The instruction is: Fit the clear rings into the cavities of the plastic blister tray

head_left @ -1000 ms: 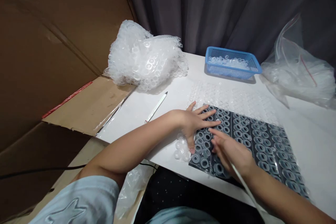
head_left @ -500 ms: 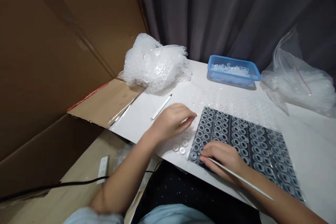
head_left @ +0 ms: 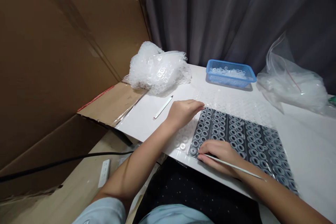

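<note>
A dark tray [head_left: 244, 140] covered in rows of clear rings lies on the white table [head_left: 301, 136]. My right hand [head_left: 219, 155] rests curled on the tray's near left corner and pinches a thin white stick [head_left: 236, 168] that points back along my forearm. My left hand [head_left: 183, 112] sits at the tray's far left corner, fingers bent and pressed together at the edge of a clear sheet of rings [head_left: 231, 103]. A few loose clear rings [head_left: 182, 141] lie beside the tray between my hands.
A heap of clear ring sheets [head_left: 157, 68] sits at the back left, a blue basket [head_left: 229, 73] of rings at the back, a plastic bag [head_left: 294, 84] at right. A white-handled tool [head_left: 162, 107] lies on the table. Cardboard [head_left: 52, 59] stands at left, with a black cable [head_left: 57, 163].
My left hand lifted off the tray, moved left, then settled at its far left corner with fingers bent. My right hand slid to the near left corner. The view shifted.
</note>
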A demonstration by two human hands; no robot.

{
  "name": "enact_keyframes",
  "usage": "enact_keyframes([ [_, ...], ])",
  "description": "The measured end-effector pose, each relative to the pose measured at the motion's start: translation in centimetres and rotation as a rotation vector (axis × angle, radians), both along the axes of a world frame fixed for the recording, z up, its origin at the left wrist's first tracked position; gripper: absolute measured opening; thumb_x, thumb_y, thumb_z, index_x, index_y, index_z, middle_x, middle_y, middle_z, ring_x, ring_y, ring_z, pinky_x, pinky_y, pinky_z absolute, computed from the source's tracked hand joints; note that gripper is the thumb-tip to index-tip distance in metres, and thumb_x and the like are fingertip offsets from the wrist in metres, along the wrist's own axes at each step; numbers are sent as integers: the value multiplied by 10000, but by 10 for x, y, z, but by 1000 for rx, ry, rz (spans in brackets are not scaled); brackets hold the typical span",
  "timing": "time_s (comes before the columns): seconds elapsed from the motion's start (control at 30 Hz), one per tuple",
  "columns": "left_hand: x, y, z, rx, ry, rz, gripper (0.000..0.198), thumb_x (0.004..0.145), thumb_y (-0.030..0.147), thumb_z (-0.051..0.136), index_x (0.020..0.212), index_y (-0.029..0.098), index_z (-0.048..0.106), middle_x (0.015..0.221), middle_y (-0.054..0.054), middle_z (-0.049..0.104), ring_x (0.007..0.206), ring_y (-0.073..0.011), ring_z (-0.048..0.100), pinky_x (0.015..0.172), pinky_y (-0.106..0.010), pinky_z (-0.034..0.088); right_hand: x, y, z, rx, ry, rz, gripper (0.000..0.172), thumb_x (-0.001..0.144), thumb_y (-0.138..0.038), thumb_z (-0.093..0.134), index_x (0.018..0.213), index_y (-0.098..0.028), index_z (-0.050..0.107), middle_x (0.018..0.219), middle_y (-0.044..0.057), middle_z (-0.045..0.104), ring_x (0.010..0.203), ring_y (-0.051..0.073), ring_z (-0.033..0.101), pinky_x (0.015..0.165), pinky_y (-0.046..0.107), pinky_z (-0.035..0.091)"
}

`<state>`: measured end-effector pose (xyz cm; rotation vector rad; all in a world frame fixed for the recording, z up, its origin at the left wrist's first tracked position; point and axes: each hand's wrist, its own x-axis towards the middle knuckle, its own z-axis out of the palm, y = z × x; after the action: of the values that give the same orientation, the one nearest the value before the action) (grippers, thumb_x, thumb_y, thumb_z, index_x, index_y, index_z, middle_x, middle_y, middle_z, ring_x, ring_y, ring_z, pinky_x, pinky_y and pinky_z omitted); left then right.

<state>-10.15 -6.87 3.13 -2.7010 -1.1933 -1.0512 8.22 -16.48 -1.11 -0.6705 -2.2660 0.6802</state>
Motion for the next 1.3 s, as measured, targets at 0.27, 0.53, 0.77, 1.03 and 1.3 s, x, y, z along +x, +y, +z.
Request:
enact_keyframes([
  [0.27,-4,-8,-12,16,-15,-61,211,906,291,545,1065,189,639,1012,-38,696,853,-137,673,684,-226,520,0,1,2,-38,-14,69,89,903,-211,523,914,-174,603,829,53,665,782,141,632,698,241,508],
  [0.53,3,-9,-9,53,41,-101,203,935,301,491,980,190,654,915,-28,717,877,-161,668,778,-293,507,-1,2,4,-22,-20,84,111,912,-227,511,902,-178,609,825,48,662,776,131,625,707,233,507],
  [0.77,-32,-88,-20,-35,54,-10,131,885,224,508,838,195,626,737,-25,690,745,-164,645,718,-308,488,-1,1,7,-9,-11,66,120,918,-220,496,904,-169,603,817,52,666,766,136,625,707,235,509],
  [1.03,-31,-160,-62,-29,54,160,317,806,328,579,1108,243,626,1137,-55,674,1110,-269,556,1040,-468,311,-1,1,9,11,-24,56,118,921,-210,496,905,-162,603,823,53,670,766,136,629,721,234,507],
  [1.3,-16,-160,-94,56,-139,255,345,749,476,595,1028,285,666,896,-21,707,972,-251,543,1122,-490,105,-2,1,6,20,-49,40,135,930,-225,481,911,-165,600,828,43,669,788,130,633,746,233,506],
])
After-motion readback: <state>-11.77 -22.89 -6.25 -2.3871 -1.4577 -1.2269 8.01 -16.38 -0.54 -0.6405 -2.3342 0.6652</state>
